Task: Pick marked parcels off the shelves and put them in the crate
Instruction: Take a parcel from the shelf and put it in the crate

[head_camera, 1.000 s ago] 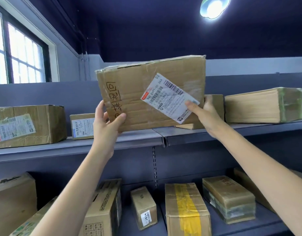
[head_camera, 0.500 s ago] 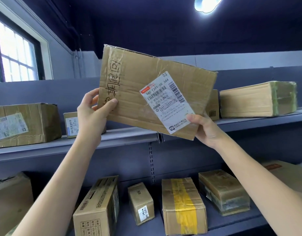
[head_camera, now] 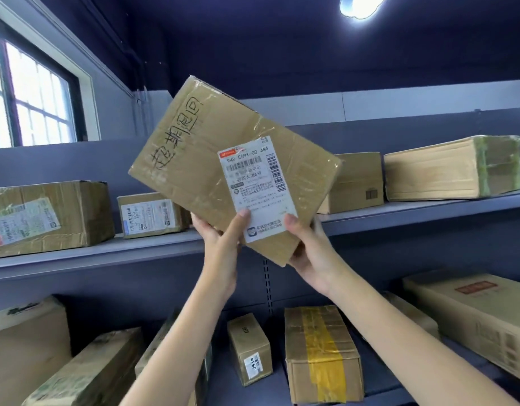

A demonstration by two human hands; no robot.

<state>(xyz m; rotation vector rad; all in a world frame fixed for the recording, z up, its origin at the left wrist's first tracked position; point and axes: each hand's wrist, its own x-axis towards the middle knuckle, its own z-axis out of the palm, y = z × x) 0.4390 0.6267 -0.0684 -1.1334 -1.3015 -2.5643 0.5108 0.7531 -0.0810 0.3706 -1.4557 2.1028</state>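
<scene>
I hold a flat brown cardboard parcel in the air in front of the upper shelf, tilted with its long side running up to the left. Black handwritten characters run along its left edge and a white shipping label sits on its face. My left hand grips its lower edge with the thumb on the label. My right hand grips the lower right corner, thumb beside the label. No crate is in view.
Several taped cardboard boxes stand on the upper shelf, a large one at the left and a green-taped one at the right. More boxes fill the lower shelf. A window is at the left.
The parcel came off the shelf and turned clockwise until its label stands nearly upright. My left hand slid from the left edge to the lower edge, close to my right hand.
</scene>
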